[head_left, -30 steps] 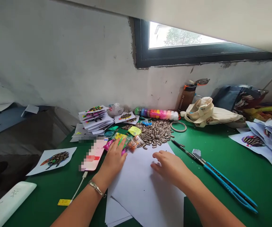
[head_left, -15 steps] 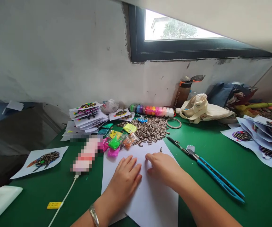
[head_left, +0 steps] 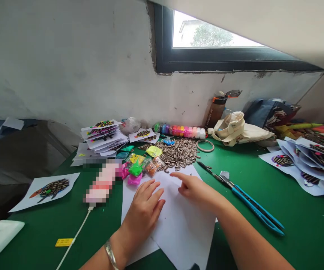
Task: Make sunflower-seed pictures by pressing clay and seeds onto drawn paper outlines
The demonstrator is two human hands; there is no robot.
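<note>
The left hand (head_left: 144, 205) lay open over paper (head_left: 183, 228); the right hand (head_left: 197, 189) pointed, grip hidden. A sweep risked scattering seeds (head_left: 179, 153).

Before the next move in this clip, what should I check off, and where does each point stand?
1. Sheets squared up: not ok; the top sheet lies askew over the lower sheet.
2. Left hand free of tools: ok; none shows, fingers spread.
3. Right hand holding nothing: cannot tell; the index finger points out, the others are curled.
4. Packets off the paper: not ok; the nearest pink packet overlaps its far left corner.
5. Seed pile within reach: looks ok; it lies by the paper's far edge.
</note>
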